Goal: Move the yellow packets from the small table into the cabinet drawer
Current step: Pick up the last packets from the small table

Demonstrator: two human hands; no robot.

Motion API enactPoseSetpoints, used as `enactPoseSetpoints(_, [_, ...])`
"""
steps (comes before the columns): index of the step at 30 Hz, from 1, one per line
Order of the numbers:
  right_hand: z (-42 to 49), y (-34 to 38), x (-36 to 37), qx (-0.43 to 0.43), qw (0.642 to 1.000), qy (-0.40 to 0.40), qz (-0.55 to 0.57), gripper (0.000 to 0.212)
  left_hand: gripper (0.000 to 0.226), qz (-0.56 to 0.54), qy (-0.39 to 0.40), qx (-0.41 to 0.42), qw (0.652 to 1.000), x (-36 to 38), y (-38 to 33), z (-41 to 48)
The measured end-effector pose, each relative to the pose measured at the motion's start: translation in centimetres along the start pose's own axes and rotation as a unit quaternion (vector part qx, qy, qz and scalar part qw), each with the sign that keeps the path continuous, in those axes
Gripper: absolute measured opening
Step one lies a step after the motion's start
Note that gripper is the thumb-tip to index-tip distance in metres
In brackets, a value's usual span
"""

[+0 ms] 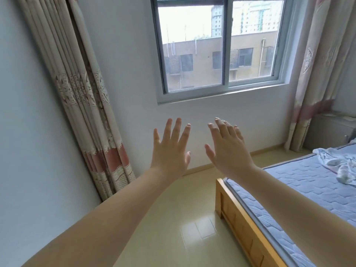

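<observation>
My left hand (170, 149) and my right hand (225, 149) are both stretched out in front of me at mid-frame, fingers straight and spread, backs toward the camera, holding nothing. They hang in the air in front of the white wall below the window. No yellow packets, small table or cabinet drawer show in this view.
A window (221, 47) is set in the wall ahead. Patterned curtains hang at the left (86, 93) and right (316, 74). A wooden-framed bed (240, 228) with a blue mattress (308, 185) fills the lower right; crumpled cloth (341, 162) lies on it. Glossy beige floor (173, 218) lies below.
</observation>
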State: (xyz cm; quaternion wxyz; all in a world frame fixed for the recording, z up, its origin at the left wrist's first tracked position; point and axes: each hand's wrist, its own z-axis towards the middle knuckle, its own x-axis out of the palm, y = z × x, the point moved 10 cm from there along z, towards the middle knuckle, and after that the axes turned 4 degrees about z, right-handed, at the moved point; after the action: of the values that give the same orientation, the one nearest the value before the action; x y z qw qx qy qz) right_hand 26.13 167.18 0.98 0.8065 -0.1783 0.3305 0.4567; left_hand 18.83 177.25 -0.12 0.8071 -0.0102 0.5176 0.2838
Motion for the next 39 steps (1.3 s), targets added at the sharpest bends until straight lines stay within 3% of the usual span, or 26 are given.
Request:
enactPoseSetpoints(7, [11.4,-2.4,13.9,0.003,0.999,0.005,-0.039,0.059,0.078,-0.049,0.019,0.017,0.998,11.9,4.4,13.1])
enactPoseSetpoints(13, [21.6,-6.0,25.6,0.047,0.995,0.005,-0.091,0.058,0.077,-0.061,-0.020,0.063,0.996,20.4,9.5,27.5])
enactPoseSetpoints(21, [36.7,-14.9,35.1,0.121,0.980,0.017,-0.156,0.056,0.078,-0.139,-0.035,0.159,0.977,27.7,11.3,48.4])
enactPoseSetpoints(29, [42.7,-26.8,43.3,0.160,0.966,-0.006,-0.201,0.056,0.076,-0.204,-0.023,0.242,0.948,37.7,4.3,63.5])
enactPoseSetpoints(39, [51.4,-50.6,54.4,0.231,0.938,-0.017,-0.260,0.051,0.073,-0.221,-0.040,0.352,0.909,46.2,-11.7,85.2])
